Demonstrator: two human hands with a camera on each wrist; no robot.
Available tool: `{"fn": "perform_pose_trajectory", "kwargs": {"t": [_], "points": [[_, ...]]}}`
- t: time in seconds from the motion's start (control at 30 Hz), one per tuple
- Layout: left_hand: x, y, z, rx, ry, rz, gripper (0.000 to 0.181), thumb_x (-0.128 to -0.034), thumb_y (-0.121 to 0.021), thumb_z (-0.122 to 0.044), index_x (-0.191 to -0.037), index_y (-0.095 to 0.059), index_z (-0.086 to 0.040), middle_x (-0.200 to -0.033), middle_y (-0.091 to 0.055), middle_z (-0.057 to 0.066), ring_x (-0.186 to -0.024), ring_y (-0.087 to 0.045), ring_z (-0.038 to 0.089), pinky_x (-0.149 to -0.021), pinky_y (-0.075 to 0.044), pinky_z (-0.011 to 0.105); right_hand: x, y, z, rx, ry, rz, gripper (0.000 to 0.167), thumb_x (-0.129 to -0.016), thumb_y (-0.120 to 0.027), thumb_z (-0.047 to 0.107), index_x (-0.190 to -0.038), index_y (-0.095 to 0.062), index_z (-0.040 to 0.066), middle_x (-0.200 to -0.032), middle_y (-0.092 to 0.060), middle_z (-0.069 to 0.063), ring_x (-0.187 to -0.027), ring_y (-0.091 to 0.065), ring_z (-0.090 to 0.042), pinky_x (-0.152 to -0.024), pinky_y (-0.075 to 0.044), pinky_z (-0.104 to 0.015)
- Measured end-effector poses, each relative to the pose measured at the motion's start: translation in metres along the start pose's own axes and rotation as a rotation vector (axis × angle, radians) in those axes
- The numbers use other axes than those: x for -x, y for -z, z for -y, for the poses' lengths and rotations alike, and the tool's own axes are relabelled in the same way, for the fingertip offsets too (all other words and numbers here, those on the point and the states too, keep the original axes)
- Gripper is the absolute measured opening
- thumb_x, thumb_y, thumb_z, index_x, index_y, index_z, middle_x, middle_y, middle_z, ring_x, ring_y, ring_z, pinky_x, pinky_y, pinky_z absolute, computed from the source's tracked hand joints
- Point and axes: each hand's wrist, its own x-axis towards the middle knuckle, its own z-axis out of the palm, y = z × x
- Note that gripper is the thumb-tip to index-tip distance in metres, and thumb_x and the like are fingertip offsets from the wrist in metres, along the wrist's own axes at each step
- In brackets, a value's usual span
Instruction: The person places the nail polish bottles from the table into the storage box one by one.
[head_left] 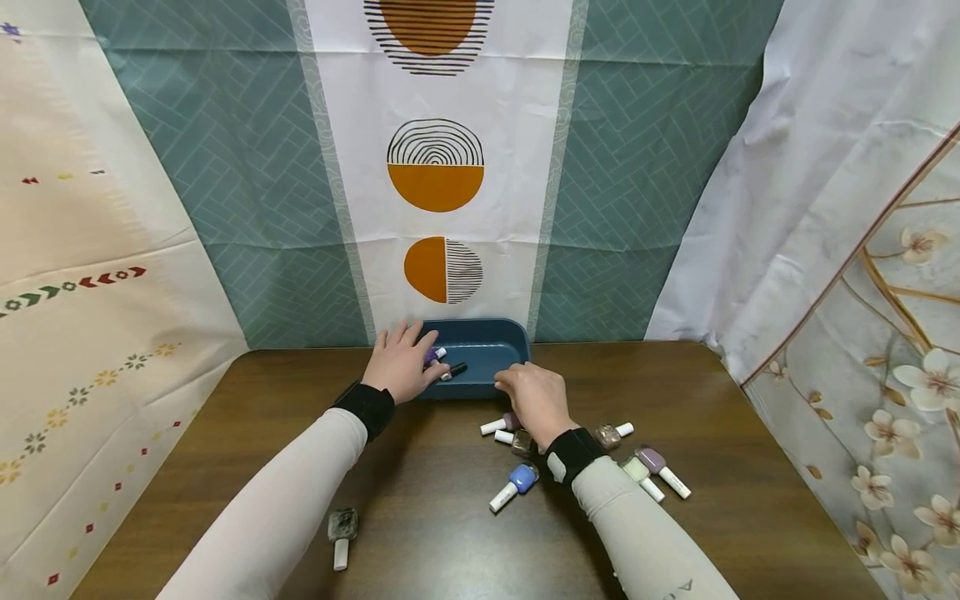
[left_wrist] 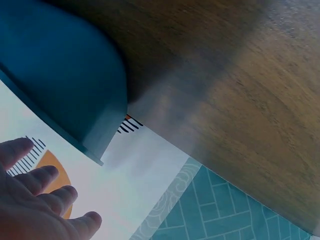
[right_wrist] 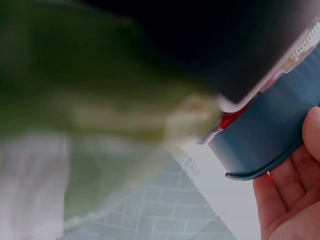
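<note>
A blue tray (head_left: 491, 358) (left_wrist: 65, 65) (right_wrist: 270, 125) stands at the table's back edge, with a purple bottle (head_left: 430, 357) and a black cap (head_left: 456, 369) in its left part. My left hand (head_left: 397, 367) (left_wrist: 40, 205) is spread over the tray's left end, fingers apart and holding nothing; whether it touches the rim is unclear. At the front right corner, my right hand (head_left: 536, 400) (right_wrist: 295, 200) grips the tray's edge between thumb and fingers. Something red (right_wrist: 232, 117) shows beside the tray wall in the right wrist view.
Near my right wrist lie a blue bottle (head_left: 523, 477), a brown glitter bottle (head_left: 522, 443), a mauve bottle (head_left: 650, 458), a pale green bottle (head_left: 636, 469) and others. A dark glitter bottle (head_left: 342, 523) lies at front left. Patterned cloth (head_left: 435, 100) hangs behind the table.
</note>
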Motion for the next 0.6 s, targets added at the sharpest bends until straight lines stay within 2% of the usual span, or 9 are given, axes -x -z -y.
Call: {"fn": "perform_pose_trajectory", "kwargs": {"t": [0.3,0.6], "points": [[0.02,0.006,-0.002,-0.042,-0.053,-0.041,0.077,-0.1056,-0.07,-0.058,-0.164,-0.052,-0.011,-0.173,-0.039,0.022,-0.163,-0.027,0.048,-0.128,-0.016,0.072,0.0,0.001,0.0,-0.015,-0.009,0.002,0.01,-0.102,-0.081,0.021,-0.109,-0.087,0.018,-0.097,-0.08,0.003,-0.085,-0.074,-0.02,-0.068,-0.059,-0.042],[0.038,0.012,-0.001,-0.014,-0.089,-0.066,0.076,-0.106,-0.07,-0.057,-0.164,-0.052,-0.011,-0.173,-0.04,0.023,-0.163,-0.026,0.048,-0.129,-0.016,0.071,-0.001,0.001,-0.001,-0.006,-0.008,0.008,0.012,-0.103,-0.079,0.024,-0.11,-0.088,0.019,-0.099,-0.081,0.003,-0.087,-0.074,-0.019,-0.068,-0.06,-0.041]]}}
